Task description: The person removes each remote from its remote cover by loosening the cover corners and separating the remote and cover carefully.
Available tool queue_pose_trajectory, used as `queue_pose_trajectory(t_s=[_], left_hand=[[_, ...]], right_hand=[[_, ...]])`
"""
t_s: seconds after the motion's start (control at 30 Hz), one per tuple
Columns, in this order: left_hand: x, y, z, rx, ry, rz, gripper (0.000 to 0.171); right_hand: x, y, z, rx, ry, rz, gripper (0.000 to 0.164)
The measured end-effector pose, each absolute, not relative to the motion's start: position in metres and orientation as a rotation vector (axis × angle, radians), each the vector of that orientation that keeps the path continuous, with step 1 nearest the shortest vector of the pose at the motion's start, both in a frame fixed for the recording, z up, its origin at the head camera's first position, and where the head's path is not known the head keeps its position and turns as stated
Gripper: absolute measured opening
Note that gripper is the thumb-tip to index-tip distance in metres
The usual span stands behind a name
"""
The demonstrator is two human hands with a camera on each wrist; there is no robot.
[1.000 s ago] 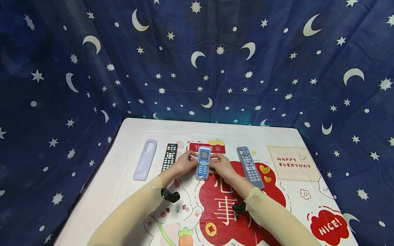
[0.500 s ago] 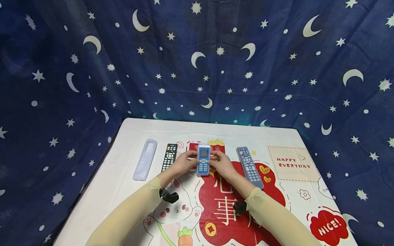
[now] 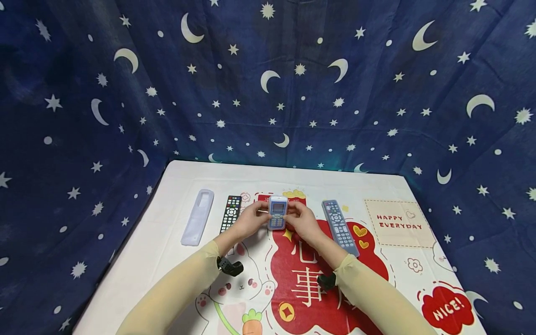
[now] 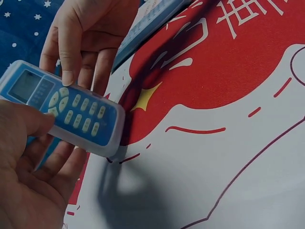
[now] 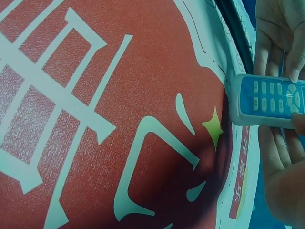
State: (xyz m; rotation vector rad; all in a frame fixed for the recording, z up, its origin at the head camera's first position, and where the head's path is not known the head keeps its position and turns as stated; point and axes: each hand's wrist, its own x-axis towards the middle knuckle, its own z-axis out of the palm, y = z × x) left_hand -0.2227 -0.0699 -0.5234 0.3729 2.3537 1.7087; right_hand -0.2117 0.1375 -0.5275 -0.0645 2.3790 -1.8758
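Note:
A blue-faced remote control [image 3: 277, 215] in a clear sleeve, with a small screen and pale buttons, is held between both hands over the middle of the table. My left hand [image 3: 252, 220] grips its left edge, thumb on the face near the round keys and fingers beneath. From the other side my right hand [image 3: 303, 222] pinches it the same way, its thumb also on the face. In the left wrist view the remote control [image 4: 86, 114] hangs above the cloth, its shadow falling below. The right wrist view shows only the button end of the remote control [image 5: 267, 100].
Left of the hands lie a black remote control [image 3: 231, 212] with white buttons and a translucent remote sleeve [image 3: 198, 217]. A grey sleeved remote control [image 3: 340, 228] lies slanted to the right. The printed tablecloth [image 3: 402, 223] meets a dark blue starry curtain [image 3: 301, 107] behind.
The blue remote control has tilted, its button end rising so that it looks shorter in the head view. Both hands keep their grip with little movement. The other remotes have not moved.

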Motion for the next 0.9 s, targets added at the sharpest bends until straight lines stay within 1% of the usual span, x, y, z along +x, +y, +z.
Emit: queue_pose_trajectory(t_s=[0.37, 0.9], left_hand=[[-0.2254, -0.0703, -0.5244, 0.395, 2.345, 1.759, 0.033], [-0.2254, -0.0696, -0.529, 0.387, 2.339, 1.704, 0.032]], right_hand=[[-0.2153, 0.1386, -0.5288, -0.177, 2.417, -1.906, 0.032], [-0.213, 0.1366, -0.5352, -0.183, 2.457, -1.844, 0.032]])
